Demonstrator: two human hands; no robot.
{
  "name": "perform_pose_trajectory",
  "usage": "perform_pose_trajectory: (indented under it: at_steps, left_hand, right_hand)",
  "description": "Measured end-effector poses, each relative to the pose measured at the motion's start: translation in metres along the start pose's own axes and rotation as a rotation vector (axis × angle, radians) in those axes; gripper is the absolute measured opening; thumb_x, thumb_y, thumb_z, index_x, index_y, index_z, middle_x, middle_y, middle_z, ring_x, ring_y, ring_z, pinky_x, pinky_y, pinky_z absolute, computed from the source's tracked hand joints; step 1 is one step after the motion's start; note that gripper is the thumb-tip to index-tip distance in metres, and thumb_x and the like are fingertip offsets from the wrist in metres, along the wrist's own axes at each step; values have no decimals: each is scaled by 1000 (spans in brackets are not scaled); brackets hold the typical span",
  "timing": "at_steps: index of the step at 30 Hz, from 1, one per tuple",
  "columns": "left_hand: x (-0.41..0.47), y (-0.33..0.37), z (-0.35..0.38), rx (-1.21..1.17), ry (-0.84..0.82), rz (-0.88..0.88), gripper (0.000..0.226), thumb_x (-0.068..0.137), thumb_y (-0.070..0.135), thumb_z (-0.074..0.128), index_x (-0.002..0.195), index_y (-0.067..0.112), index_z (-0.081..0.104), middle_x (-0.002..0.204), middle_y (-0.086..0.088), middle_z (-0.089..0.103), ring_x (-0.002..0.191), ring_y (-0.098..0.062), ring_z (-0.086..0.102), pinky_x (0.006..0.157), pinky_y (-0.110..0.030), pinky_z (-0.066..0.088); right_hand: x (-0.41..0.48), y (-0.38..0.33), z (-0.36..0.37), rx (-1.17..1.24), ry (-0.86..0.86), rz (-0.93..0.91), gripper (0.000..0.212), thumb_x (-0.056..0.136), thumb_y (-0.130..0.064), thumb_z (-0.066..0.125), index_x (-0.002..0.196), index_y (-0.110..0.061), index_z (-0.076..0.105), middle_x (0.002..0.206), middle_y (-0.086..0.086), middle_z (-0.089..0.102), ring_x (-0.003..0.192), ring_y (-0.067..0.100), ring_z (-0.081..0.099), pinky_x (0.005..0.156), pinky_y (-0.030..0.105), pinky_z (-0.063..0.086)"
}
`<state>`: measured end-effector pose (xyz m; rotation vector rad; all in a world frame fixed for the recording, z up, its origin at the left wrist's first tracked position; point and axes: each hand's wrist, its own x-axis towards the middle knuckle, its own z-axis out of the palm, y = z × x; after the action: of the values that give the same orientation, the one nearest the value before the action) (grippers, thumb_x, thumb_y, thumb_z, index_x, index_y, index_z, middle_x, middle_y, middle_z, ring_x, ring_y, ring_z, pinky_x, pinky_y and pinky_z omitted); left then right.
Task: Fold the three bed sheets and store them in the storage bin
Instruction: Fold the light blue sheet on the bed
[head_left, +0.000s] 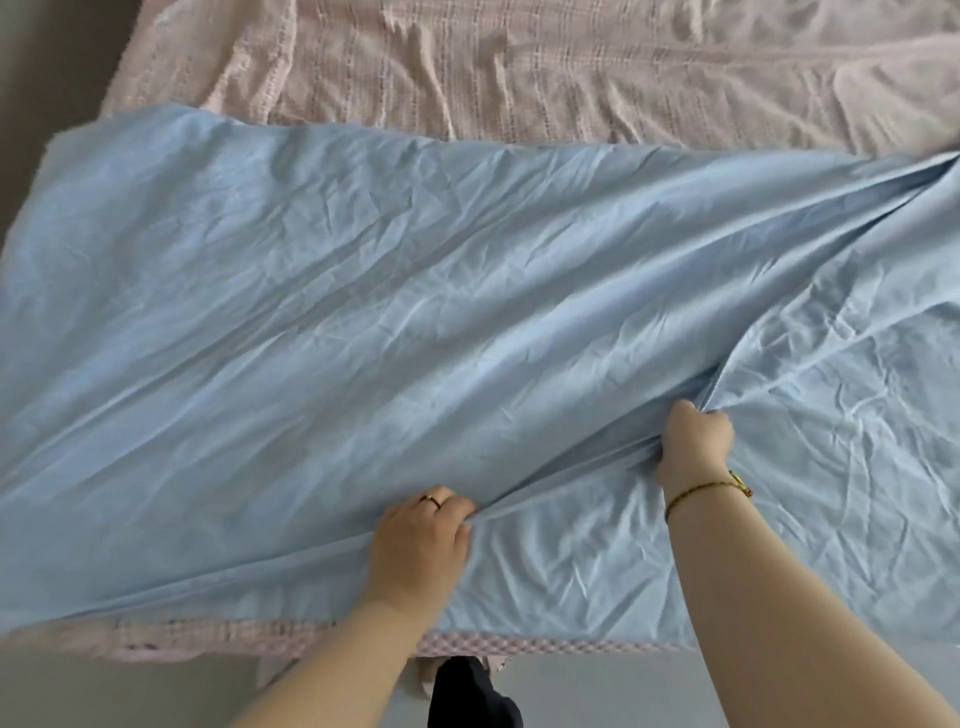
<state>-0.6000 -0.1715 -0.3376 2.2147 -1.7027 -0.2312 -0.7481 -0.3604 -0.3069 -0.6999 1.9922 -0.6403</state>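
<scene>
The left hand (421, 540) is clamping a bunch of the blue sheet (415, 291) near its front edge, fingers curled into the cloth. The right hand (693, 441) is gripping a second bunch just beyond it, fist closed on the fabric. Between and past the hands a ridge is running up to the right, with taut creases fanning leftward. The sheet is lying spread across a pink cover (571, 67), which is showing beyond it and along the near edge.

By my reading, folding of this sheet is only getting under way: one layer seems to be drawn over another, but the piece is still wide and wrinkled. Two further sheets are not identifiable; whether the pink cover is one, I cannot tell. No bin is showing, so nothing appears stored yet.
</scene>
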Motion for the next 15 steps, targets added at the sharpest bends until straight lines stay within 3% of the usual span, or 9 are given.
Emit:
perform_pose_trajectory:
  at_steps: [2, 4, 5, 7, 10, 12, 15]
  left_hand:
    - [-3, 3, 2, 37, 61, 50, 22, 68, 25, 40, 62, 22, 61, 52, 6, 56, 47, -13, 55, 59, -26, 30]
    - [-10, 6, 2, 14, 111, 143, 6, 68, 24, 42, 72, 26, 46, 53, 4, 56, 60, -15, 45, 59, -27, 27]
    - [-14, 8, 1, -10, 132, 177, 8, 68, 22, 44, 74, 25, 40, 54, 3, 57, 65, -17, 40, 60, -26, 28]
    - [-23, 12, -2, -74, 154, 219, 12, 65, 18, 45, 75, 25, 45, 59, 3, 61, 68, -13, 38, 61, -24, 30]
    - [-45, 12, 2, -67, 78, 297, 22, 60, 15, 43, 60, 20, 64, 59, 6, 63, 68, -11, 38, 62, -22, 30]
    - [-57, 7, 10, -8, -27, 306, 24, 59, 17, 41, 55, 19, 65, 57, 6, 62, 69, -11, 38, 62, -22, 29]
    - [-61, 7, 17, 24, -112, 196, 27, 56, 17, 36, 54, 19, 64, 55, 6, 60, 68, -12, 40, 61, -24, 28]
  right_hand:
    - [6, -12, -9, 60, -25, -26, 17, 90, -3, 37, 90, -4, 54, 74, 6, 42, 62, 18, 40, 68, 31, 38]
    - [-1, -15, -24, 169, 16, -127, 24, 89, -4, 39, 68, -14, 43, 75, 5, 42, 57, 11, 35, 60, 26, 34]
    - [-7, -9, -36, 254, 65, -196, 29, 89, -4, 39, 63, -17, 35, 70, 1, 39, 55, 8, 34, 58, 21, 31]
    - [-23, 15, -61, 384, 185, -279, 27, 86, -10, 41, 62, -19, 34, 64, -4, 35, 51, 2, 37, 54, 15, 29]
    - [-32, 81, -93, 109, 283, -153, 22, 81, -21, 41, 62, -11, 35, 60, 2, 33, 58, 17, 37, 55, 24, 31]
    - [-25, 110, -104, -163, 199, -89, 24, 87, -18, 44, 70, -2, 39, 61, 7, 36, 70, 27, 40, 63, 33, 31]
    - [-18, 106, -109, -275, 120, -82, 13, 89, -11, 48, 85, -1, 40, 68, 9, 43, 69, 28, 43, 65, 35, 34]
